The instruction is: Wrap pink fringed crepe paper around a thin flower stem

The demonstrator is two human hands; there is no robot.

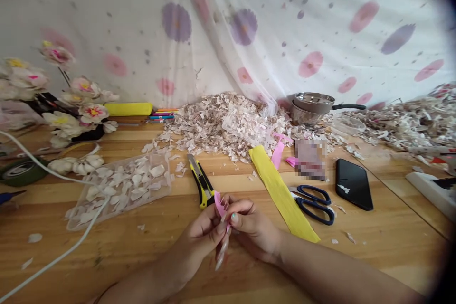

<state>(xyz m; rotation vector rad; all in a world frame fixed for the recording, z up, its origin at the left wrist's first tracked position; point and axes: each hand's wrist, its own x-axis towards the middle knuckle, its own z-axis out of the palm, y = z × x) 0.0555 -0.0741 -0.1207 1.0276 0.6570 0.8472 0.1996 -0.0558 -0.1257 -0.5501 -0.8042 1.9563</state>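
My left hand (206,235) and my right hand (254,228) meet near the table's front, fingers pinched together. Between them is a small piece of pink crepe paper (220,203) with a fringed edge, gripped by both hands. A pale, glossy, pointed piece (223,251) juts down below my fingers; its kind is unclear. Just behind my left hand lies a yellow-and-black utility knife (201,183), blade out. A strip of yellow crepe paper (283,194) runs diagonally beyond my right hand, beside blue-handled scissors (315,204).
A clear tray (119,190) of white papery petals sits left, crossed by a white cable (71,254). Behind are heaped papery peels (221,123), a metal pan (312,104) and handmade flowers (93,111). A black phone (353,184) and white power strip (432,194) lie right.
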